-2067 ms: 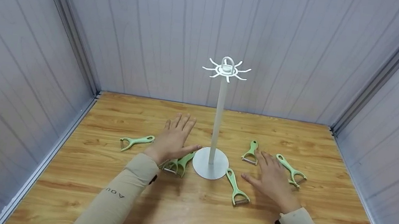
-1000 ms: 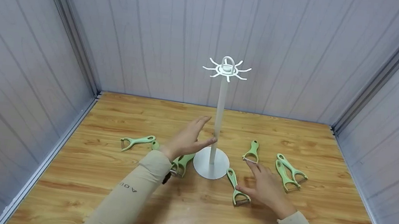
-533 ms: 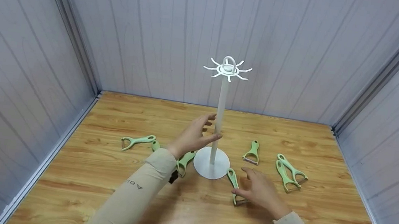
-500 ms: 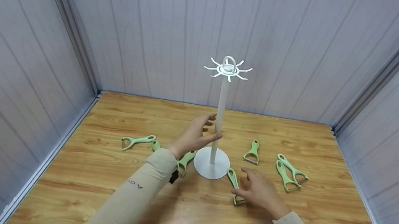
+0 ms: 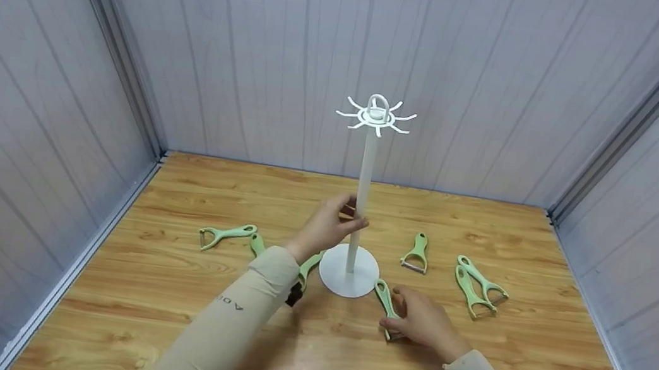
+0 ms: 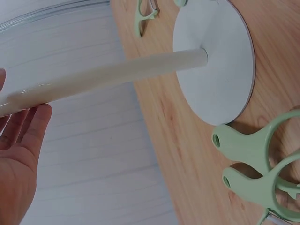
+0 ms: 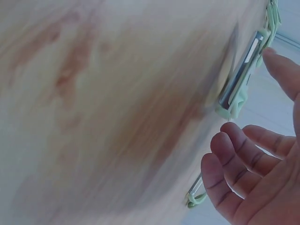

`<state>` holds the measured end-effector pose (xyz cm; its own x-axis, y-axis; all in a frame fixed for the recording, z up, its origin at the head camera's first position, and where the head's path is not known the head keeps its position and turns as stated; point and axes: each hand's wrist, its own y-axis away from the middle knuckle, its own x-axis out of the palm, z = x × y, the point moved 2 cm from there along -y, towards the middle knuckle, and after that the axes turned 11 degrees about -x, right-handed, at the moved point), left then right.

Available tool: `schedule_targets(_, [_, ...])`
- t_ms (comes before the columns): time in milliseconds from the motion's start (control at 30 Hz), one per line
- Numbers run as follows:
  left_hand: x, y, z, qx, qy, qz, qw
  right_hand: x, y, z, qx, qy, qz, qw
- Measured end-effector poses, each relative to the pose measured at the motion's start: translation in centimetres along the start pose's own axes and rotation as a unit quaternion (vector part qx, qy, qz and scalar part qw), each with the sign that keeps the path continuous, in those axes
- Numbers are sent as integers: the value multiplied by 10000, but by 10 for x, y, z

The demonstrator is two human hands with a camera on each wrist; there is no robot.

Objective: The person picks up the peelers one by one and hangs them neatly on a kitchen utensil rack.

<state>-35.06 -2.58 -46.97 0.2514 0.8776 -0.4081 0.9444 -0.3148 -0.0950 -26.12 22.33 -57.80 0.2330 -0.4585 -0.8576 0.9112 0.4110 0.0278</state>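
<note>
My left hand [image 5: 324, 226] holds the pole of a white hook stand [image 5: 366, 171], thumb in front and fingers behind. The left wrist view shows the pole [image 6: 117, 72] between thumb and fingertips, above the round base [image 6: 220, 61]. My right hand [image 5: 423, 321] is low over a green Y-shaped peeler [image 5: 385, 297] at the right front of the base. In the right wrist view, thumb and curved fingers stand on either side of the peeler's head [image 7: 239, 75], with a gap to the fingers. Part of that peeler is hidden by the hand in the head view.
More green peelers lie on the wooden table [image 5: 306, 360]: one at left [image 5: 227, 235], a pair partly under my left forearm, one behind my right hand [image 5: 417, 252], and an overlapping pair at right [image 5: 474, 293]. Pale panel walls [image 5: 259, 42] enclose the back and sides.
My left hand has moved right from above the left peelers to the pole and closed round it. My right hand has moved left and nearer me, from the right peelers to the front one.
</note>
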Motion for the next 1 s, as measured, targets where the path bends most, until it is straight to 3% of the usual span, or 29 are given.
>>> schedule_targets(533, [0, -3, 5, 32, 104, -312, 9995, 9, -6, 8, -194, -36, 83, 9998])
schedule_targets(1000, [1, -5, 5, -46, 191, -395, 9990, 12, -11, 9, 221, -181, -27, 9996])
